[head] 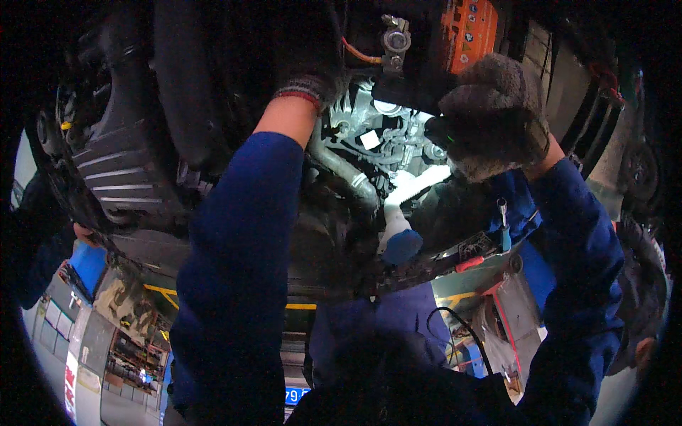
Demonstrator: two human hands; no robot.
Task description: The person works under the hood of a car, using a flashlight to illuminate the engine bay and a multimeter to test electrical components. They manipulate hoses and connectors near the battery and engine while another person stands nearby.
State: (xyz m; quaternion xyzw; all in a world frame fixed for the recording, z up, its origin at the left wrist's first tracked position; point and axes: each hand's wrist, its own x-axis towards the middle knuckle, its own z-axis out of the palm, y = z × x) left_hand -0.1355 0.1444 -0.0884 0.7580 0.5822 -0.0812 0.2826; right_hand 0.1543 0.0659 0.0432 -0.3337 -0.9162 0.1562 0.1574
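In an open car engine bay, my left hand (322, 88), in a dark knitted glove, reaches down beside a battery terminal clamp (396, 41); its fingers are lost in shadow. My gloved right hand (493, 114) is closed round a dark object (474, 133) with a small green light, close to the orange label (471, 34). Between my hands, bright light falls on metal engine parts (405, 133) and a curved hose (341, 162). Nearer me is a white filler neck (394, 218) with a blue cap (403, 246).
A tool with a blue handle (505, 238) and a red-handled tool (470, 264) lie along the front edge. Ribbed dark plastic (122, 165) is at left. Another person's hand (82, 234) shows at far left; another person (636, 298) is at far right.
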